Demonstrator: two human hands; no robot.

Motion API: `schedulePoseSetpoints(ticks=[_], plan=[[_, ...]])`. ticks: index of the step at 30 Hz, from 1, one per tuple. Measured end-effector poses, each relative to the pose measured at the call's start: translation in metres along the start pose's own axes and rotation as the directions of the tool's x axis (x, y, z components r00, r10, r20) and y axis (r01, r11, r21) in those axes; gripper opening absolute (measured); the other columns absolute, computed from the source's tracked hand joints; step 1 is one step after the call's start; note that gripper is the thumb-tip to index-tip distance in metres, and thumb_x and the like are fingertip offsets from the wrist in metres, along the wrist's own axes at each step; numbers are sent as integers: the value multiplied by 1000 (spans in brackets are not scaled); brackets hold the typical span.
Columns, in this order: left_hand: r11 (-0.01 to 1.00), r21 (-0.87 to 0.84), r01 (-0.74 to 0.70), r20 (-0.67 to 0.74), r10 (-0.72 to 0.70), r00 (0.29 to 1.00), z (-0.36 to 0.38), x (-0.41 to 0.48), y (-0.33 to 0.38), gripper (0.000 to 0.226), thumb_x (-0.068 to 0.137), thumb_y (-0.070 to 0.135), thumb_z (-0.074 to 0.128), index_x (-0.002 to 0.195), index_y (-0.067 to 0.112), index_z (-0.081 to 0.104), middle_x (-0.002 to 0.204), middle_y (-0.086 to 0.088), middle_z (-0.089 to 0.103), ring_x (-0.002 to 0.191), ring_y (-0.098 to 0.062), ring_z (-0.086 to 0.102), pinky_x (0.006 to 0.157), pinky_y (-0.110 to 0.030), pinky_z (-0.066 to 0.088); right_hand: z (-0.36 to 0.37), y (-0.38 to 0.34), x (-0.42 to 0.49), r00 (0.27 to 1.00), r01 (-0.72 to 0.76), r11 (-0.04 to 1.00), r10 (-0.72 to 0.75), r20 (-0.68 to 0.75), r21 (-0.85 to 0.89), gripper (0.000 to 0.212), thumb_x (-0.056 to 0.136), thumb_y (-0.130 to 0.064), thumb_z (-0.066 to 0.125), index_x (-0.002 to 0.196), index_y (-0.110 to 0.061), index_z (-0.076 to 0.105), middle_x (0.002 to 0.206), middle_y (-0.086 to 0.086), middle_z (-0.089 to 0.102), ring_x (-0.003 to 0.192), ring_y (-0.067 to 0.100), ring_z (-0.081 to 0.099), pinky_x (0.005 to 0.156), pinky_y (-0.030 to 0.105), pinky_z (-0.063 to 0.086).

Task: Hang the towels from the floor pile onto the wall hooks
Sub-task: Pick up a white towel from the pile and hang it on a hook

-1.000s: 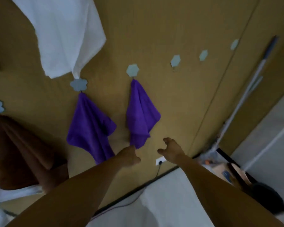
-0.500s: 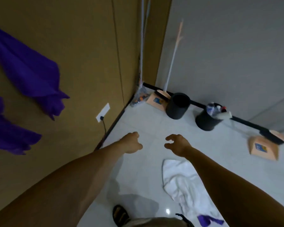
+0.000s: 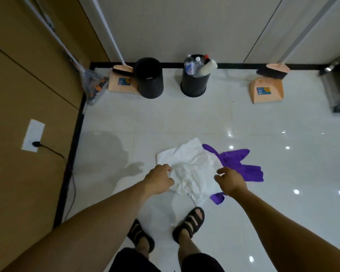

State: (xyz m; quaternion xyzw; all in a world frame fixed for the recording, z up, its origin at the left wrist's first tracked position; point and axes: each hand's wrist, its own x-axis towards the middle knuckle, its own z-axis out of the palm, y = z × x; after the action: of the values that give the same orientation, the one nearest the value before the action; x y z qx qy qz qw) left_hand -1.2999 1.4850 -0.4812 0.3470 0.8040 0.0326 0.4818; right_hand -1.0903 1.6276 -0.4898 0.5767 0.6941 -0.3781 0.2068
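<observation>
nearest, the right sandal (image 3: 190, 222) stands just beside the near corner of the white towel (image 3: 190, 165). a step forward during the lift would likely pin that corner and jerk the cloth out of the grip. the floor (image 3: 263, 213) is glossy, so a foot landing on loose cloth could slide.

both arms reach down and forward. the left hand (image 3: 159, 180) is knuckles-up with its fingers curled at the towel's left edge. i cannot tell whether its grip has caught the cloth or only hangs over it. the right hand (image 3: 231, 180) is over the towel's right side, thumb and fingers loosely hooked and apart, its grip released and holding nothing.

the white towel lies crumpled on the floor between the hands, overlapping the purple towel (image 3: 241, 165), which spreads to the right and shows again at the near edge. a deep grab on the right could take both cloths, and the purple one would probably drop partway.

no wall hooks are in view, so the carry needs a turn, with the black bins (image 3: 149, 79) well beyond.
</observation>
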Motion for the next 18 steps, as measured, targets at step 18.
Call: schedulePoseSetpoints(ticks=[18], plan=[[995,95,22,161,-37,986,258,343,-109,56,91,39,52,142,22,35,143,-3,38,124,-21,46,96,-30,40,288,178,317,954,-290,957,291,74,-27,58,92,-43,55,137,-12,37,129,12,47,109,32,56,79,38,47]])
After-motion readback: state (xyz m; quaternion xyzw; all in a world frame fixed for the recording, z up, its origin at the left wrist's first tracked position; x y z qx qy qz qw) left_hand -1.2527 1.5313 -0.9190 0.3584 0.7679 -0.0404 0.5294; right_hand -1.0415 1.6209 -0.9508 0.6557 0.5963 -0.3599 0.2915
